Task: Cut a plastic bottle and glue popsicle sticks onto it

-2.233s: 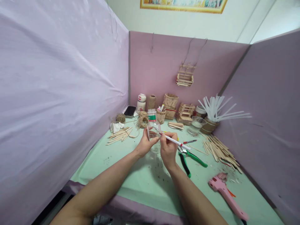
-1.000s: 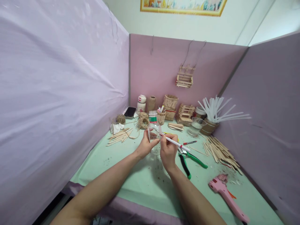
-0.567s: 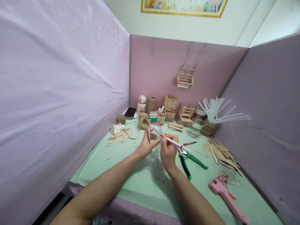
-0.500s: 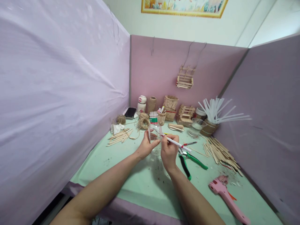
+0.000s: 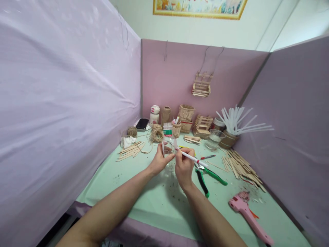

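My left hand (image 5: 159,161) is wrapped round a clear plastic piece (image 5: 169,144) with a curved rim, near the middle of the table. My right hand (image 5: 184,167) grips a white marker (image 5: 193,158) with a red band, its front end against the right side of the clear piece. Just behind stands a clear bottle with a green label (image 5: 167,131); where the bottle and the held piece overlap, their outlines are hard to tell apart. Green-handled pliers (image 5: 215,176) lie right of my right hand, beside a red pen (image 5: 207,157).
A pink glue gun (image 5: 249,218) lies at the front right, below loose wooden sticks (image 5: 243,169). More sticks (image 5: 131,151) and twine (image 5: 156,133) are at the left. Along the back stand a clear cup (image 5: 215,140), baskets (image 5: 186,112) and white strips in a pot (image 5: 228,140).
The view has shifted slightly. Both hands keep their grips, and my right hand with the marker has moved a little left along the clear piece.
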The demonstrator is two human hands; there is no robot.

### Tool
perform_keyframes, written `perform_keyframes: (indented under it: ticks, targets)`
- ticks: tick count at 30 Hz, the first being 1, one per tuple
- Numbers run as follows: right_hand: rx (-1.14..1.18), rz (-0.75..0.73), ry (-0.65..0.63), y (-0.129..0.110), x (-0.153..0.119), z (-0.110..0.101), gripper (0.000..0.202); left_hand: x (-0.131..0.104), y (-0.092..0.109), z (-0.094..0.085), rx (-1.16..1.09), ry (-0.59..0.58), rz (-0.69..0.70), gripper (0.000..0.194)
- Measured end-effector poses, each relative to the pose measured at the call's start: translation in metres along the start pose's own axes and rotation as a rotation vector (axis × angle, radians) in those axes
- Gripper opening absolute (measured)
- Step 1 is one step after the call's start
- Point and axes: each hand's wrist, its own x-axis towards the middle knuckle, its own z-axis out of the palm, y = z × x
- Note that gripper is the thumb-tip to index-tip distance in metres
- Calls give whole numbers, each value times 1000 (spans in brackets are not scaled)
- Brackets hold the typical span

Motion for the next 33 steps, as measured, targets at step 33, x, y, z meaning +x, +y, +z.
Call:
perform_keyframes:
  ticks: [33]
  targets:
    - [204, 297, -544, 5, -11, -17, 36, 21, 26, -36, -512, 43, -167, 52]
